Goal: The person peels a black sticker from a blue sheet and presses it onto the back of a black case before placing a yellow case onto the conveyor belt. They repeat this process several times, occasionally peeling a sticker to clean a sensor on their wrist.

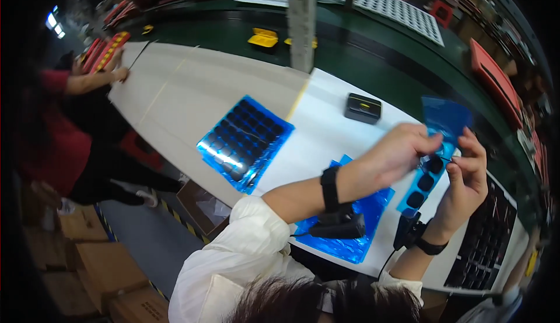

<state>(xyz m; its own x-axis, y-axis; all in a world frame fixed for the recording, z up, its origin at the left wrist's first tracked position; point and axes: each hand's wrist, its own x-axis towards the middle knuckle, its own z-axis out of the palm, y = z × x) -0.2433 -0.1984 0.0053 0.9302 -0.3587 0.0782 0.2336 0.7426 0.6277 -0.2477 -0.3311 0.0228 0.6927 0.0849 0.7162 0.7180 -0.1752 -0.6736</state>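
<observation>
Blue film strip [434,148] w/ black pads is pinched by left hand [402,151] & right hand [466,177] above bench [326,130] near edge; blue tray [245,141] lies left, black case [363,108] at far edge, bare room btwn.

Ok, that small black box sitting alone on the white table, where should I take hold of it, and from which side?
Come down from above and pinch the black box across its two long sides. It lies flat on the white table with bare surface around it, so both sides are free. Its low, wide form gives little height to grip, so set the fingers close to the tabletop.
</observation>
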